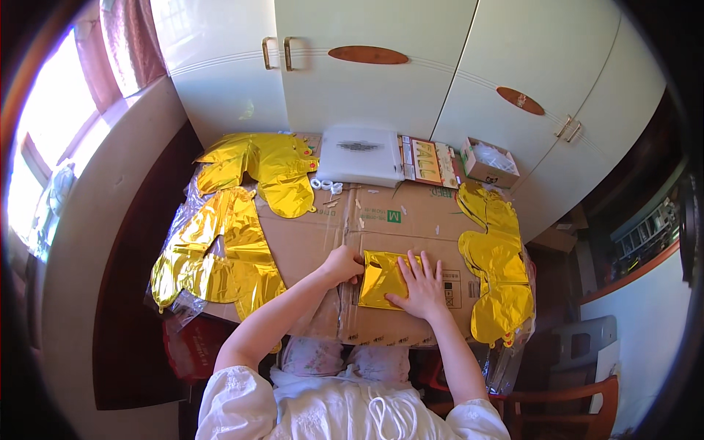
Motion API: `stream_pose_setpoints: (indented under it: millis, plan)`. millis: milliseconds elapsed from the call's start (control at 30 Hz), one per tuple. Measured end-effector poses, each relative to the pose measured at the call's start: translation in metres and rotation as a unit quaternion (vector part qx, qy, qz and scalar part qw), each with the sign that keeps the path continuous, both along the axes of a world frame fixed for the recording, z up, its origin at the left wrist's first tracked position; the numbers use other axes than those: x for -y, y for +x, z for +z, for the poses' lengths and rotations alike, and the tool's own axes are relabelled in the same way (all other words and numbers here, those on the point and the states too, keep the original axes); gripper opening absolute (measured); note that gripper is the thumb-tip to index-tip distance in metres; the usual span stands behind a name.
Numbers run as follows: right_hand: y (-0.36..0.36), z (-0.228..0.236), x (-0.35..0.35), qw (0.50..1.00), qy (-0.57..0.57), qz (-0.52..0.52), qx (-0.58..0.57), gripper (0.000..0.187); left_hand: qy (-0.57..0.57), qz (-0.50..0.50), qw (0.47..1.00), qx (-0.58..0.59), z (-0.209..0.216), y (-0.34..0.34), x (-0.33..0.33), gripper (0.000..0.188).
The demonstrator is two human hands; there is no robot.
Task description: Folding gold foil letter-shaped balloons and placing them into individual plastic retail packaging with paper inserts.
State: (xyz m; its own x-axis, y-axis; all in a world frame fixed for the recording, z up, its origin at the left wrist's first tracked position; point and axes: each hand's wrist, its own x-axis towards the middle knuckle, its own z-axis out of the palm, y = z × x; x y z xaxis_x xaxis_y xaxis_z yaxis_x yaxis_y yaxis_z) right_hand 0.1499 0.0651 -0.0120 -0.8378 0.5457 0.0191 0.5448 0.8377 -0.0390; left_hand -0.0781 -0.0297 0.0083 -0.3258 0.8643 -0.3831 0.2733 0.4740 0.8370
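Note:
A folded gold foil balloon [381,284] lies flat as a small rectangle on the cardboard in front of me. My left hand [343,265] is closed at its left edge, the curled fingers gripping the foil there. Spread and flat, my right hand [422,287] presses on the right part of the same packet. On the left lie unfolded gold foil balloons, one nearer [220,257] and one farther back [257,167]. More flat gold foil balloons [499,257] overlap along the right side.
Flattened cardboard [301,242] covers the table. At the back stand a white translucent stack [359,155], a printed card pack [427,161] and an open box with clear plastic [491,163]. Small white rolls [326,185] sit nearby. White cabinets [367,88] rise behind; a wooden chair [565,411] is at right.

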Motion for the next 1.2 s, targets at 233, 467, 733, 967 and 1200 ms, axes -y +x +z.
stream_pose_setpoints:
  millis: [233,467,733,967,1200]
  plan:
    - [-0.001,0.004,0.001,1.000,-0.012,-0.001,0.001,0.096,0.040,0.048,0.997,-0.038,-0.004,0.009,0.008,0.015]
    - [-0.001,0.005,0.002,1.000,-0.010,0.003,-0.005,0.097,0.105,-0.025,0.949,-0.297,-0.007,0.027,0.030,0.014]
    - [-0.001,0.003,0.001,1.000,-0.011,0.003,0.001,0.098,0.289,-0.118,0.866,-0.391,-0.020,0.031,0.066,0.025]
    - [-0.001,0.005,0.000,0.999,-0.028,0.003,0.029,0.096,0.284,-0.062,0.923,-0.253,-0.017,0.035,0.074,0.032]
    - [-0.012,0.028,0.003,0.995,0.031,0.088,-0.029,0.084,0.265,-0.146,0.820,-0.486,0.003,-0.002,0.071,0.033]
